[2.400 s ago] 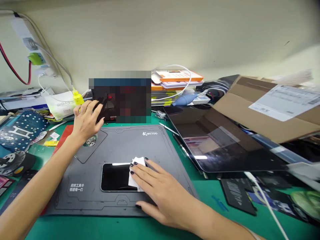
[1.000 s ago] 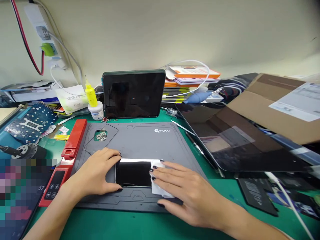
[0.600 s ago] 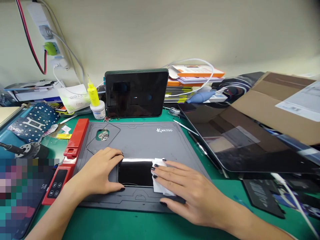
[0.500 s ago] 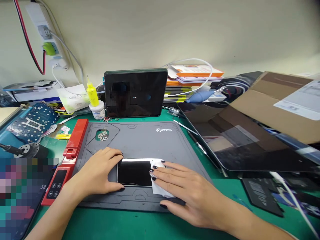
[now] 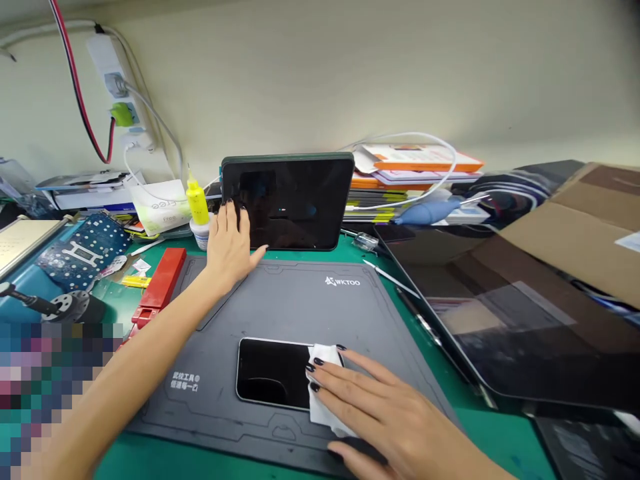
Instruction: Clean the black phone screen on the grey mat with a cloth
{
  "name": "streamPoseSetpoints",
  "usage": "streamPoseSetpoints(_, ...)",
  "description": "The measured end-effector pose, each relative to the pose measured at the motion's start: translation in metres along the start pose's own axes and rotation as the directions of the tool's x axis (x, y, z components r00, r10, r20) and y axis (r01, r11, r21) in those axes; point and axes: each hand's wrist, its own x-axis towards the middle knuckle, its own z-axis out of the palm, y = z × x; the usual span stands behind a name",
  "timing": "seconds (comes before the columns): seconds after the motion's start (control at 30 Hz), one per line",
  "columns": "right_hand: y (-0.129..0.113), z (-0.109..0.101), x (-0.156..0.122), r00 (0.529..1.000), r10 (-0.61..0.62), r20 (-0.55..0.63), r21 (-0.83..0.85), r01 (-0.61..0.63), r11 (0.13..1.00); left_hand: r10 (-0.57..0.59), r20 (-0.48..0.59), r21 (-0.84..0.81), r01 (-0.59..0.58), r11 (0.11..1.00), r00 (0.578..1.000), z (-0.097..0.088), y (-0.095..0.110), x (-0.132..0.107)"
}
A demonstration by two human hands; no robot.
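Note:
A black phone (image 5: 267,380) lies screen-up on a grey work mat (image 5: 295,307). My right hand (image 5: 380,417) lies flat on the phone's right end, its outstretched fingers pressing a white wipe (image 5: 323,387) onto the glass. My left hand (image 5: 230,243) is stretched forward, fingers extended and together, their tips touching the left side of a dark tablet (image 5: 290,200) that stands propped at the back of the mat. It holds nothing.
A yellow-capped bottle (image 5: 197,207) stands left of the tablet. A red tool (image 5: 159,287) lies along the mat's left edge. A large dark screen panel (image 5: 505,313) and a cardboard box (image 5: 585,230) fill the right. Stacked books and cables sit behind.
My left hand has left the phone's left end and reached forward to the tablet. My right hand stays on the wipe over the phone. The view has shifted down.

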Motion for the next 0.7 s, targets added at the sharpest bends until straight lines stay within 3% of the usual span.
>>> streamPoseSetpoints(0.13,0.002,0.000,-0.002,1.000,0.001,0.026,-0.018,-0.001,1.000,-0.085,-0.047,-0.006,0.085,0.996,0.995,0.023,-0.003,0.014)
streamPoseSetpoints(0.27,0.004,0.002,-0.005,0.998,-0.015,0.062,-0.054,0.018,0.998,0.168,-0.088,-0.079,-0.175,0.981,0.982,0.019,-0.004,0.009)
streamPoseSetpoints(0.33,0.005,0.002,-0.006,0.995,-0.047,0.090,-0.087,0.054,0.995,0.220,-0.120,-0.097,-0.232,0.968,0.968,0.013,-0.006,0.006)
streamPoseSetpoints(0.43,0.007,0.000,-0.005,0.992,-0.073,0.105,-0.114,0.085,0.990,0.110,-0.147,-0.067,-0.121,0.990,0.983,0.011,-0.010,0.004)
streamPoseSetpoints(0.57,0.010,0.000,0.000,0.993,-0.081,0.083,-0.110,0.090,0.990,0.021,-0.114,-0.046,-0.026,0.999,0.993,0.021,-0.015,0.002)
streamPoseSetpoints(0.7,0.013,0.003,-0.001,0.992,-0.099,0.075,-0.136,0.109,0.985,0.034,-0.086,-0.024,-0.036,0.999,0.996,0.027,-0.018,0.001)
